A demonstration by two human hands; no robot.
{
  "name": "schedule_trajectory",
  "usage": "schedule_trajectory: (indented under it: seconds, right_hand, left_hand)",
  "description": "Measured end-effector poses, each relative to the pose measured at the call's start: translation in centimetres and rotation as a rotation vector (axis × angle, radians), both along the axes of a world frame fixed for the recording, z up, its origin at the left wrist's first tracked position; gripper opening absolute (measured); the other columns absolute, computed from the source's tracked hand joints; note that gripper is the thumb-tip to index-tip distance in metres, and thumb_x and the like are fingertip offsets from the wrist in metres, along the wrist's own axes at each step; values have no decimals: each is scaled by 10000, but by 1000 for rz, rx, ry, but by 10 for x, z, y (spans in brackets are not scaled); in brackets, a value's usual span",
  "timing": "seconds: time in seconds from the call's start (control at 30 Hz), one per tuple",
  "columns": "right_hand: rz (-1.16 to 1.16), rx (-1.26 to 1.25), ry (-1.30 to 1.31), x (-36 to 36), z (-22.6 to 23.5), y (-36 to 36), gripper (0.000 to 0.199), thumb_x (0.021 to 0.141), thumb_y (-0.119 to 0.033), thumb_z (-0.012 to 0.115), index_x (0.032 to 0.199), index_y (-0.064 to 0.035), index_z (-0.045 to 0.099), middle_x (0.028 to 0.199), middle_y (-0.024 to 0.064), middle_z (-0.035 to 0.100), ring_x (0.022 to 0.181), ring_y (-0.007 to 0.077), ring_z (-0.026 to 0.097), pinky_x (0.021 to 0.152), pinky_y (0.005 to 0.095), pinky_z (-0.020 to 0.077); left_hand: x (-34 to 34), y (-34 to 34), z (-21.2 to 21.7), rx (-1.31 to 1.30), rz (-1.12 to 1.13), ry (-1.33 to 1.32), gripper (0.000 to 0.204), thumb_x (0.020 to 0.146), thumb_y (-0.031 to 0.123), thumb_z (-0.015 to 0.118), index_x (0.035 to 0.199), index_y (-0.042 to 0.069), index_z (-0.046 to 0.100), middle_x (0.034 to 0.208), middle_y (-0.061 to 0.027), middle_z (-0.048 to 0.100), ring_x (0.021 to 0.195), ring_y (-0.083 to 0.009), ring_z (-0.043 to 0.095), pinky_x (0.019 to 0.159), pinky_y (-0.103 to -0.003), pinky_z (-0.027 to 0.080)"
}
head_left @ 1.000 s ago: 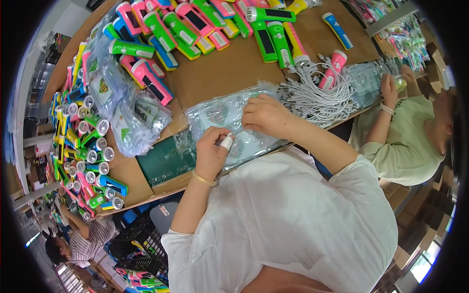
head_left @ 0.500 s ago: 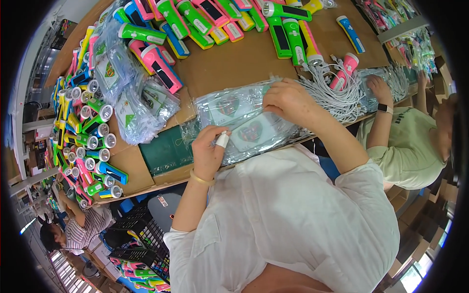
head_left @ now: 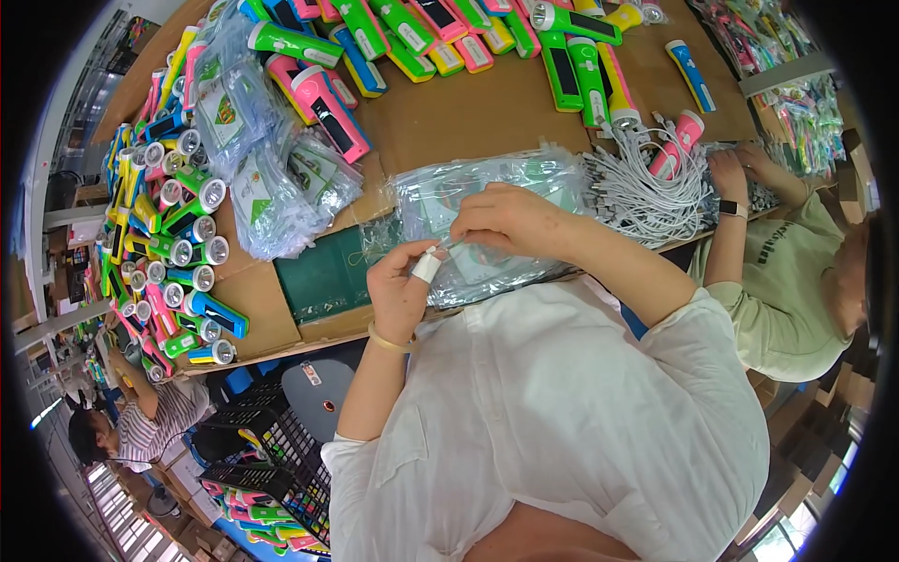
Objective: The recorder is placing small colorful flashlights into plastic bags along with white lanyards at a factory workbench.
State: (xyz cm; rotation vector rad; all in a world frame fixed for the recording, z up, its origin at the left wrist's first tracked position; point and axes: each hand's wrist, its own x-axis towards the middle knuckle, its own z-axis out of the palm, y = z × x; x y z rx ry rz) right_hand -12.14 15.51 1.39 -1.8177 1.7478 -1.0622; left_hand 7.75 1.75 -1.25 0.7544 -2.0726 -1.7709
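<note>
A stack of clear plastic bags [head_left: 552, 178] with printed cards inside lies flat before me on the table. My left hand [head_left: 398, 288], with a white wrap on one finger, pinches the edge of a bag at the stack's left side. Close beside those fingertips, my right hand [head_left: 510, 221] is closed on the same clear plastic bag from above and covers part of the printed card. The exact edge between the fingers is partly hidden.
White cables [head_left: 646, 178] lie coiled to the right, a pink flashlight [head_left: 676, 145] on them. Flashlights [head_left: 332, 117] line the back, more [head_left: 178, 244] crowd the left beside bagged packets [head_left: 272, 201]. A co-worker's hand [head_left: 729, 178] is at the right; a black crate [head_left: 281, 440] stands below.
My right hand has moved left and slightly down across the bags, to my left fingertips. My left hand stays nearly in place. The co-worker's hands have come together.
</note>
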Motion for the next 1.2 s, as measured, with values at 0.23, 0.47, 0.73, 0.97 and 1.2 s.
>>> schedule_trajectory:
  seconds: [0.23,0.47,0.73,0.97,1.2]
  right_hand:
    - [115,56,97,-8,2,-12,113,866,-153,716,967,-121,676,909,27,636,881,268,630,834,418,492]
    - [61,526,101,-75,13,-75,344,838,-317,770,1030,-38,713,989,113,697,920,264,681,811,379,534]
    - [-449,352,-221,-61,-62,-238,827,651,-740,750,1077,-32,732,939,170,736,931,317,704,861,388,535]
    - [-94,108,-811,-38,19,-103,682,907,-179,758,1469,-63,389,1277,68,607,1159,158,583,990,356,486]
    - [-179,376,-558,-17,50,19,427,916,-152,735,1296,-44,572,1151,78,655,1050,161,617,868,322,521]
  left_hand:
    - [-5,-11,13,-581,-215,139,232,779,-21,700,1004,35,696,894,-124,687,824,-302,660,768,-376,531]
    - [13,-18,5,-692,-280,117,195,742,-17,661,927,42,681,1053,-132,681,846,-316,639,725,-390,526]
    - [-9,4,25,-883,-718,386,148,711,44,658,855,44,624,1045,-74,663,798,-221,632,672,-330,534]
    - [4,-8,13,-554,-433,326,162,753,12,697,910,49,686,927,-97,653,831,-296,634,720,-382,531]
    - [-12,-3,10,-538,-332,359,172,733,-9,722,888,51,681,877,-101,658,785,-304,622,689,-377,512]
